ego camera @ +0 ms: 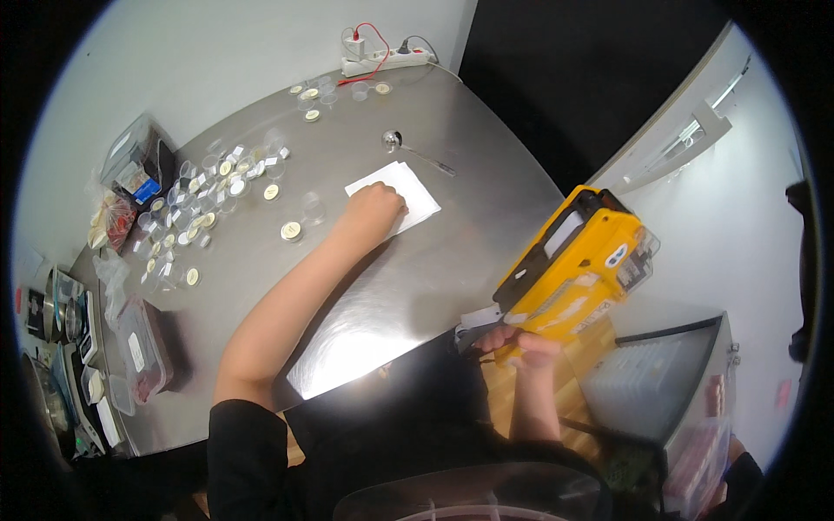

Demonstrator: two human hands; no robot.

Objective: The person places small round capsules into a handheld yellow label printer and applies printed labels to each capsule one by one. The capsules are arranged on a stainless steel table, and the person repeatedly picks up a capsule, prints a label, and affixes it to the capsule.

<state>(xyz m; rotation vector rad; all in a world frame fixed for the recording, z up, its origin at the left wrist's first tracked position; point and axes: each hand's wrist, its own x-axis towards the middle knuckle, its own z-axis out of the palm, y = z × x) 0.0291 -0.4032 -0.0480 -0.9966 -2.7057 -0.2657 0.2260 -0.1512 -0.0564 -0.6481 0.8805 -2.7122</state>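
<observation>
My left hand (376, 206) rests with curled fingers on a stack of white paper sheets (420, 207) on the stainless-steel table (449, 260); what its fingertips grip is hidden. In my right hand (521, 345) is the handle of a yellow handheld label gun (573, 273), raised beyond the table's right edge. A white label strip (481, 317) shows near its handle end. Just left of the paper stand a clear plastic cup (314, 208) and a round lidded cup with a cream label (291, 230). A metal ladle (392, 140) lies behind the paper.
Many small clear cups and lids (195, 208) cover the table's left side. A plastic tub (144, 352) and a dark bin (140, 156) stand further left. At the back sits a power strip (384, 63). A person's hand (736, 449) holds a container (697, 465) at lower right.
</observation>
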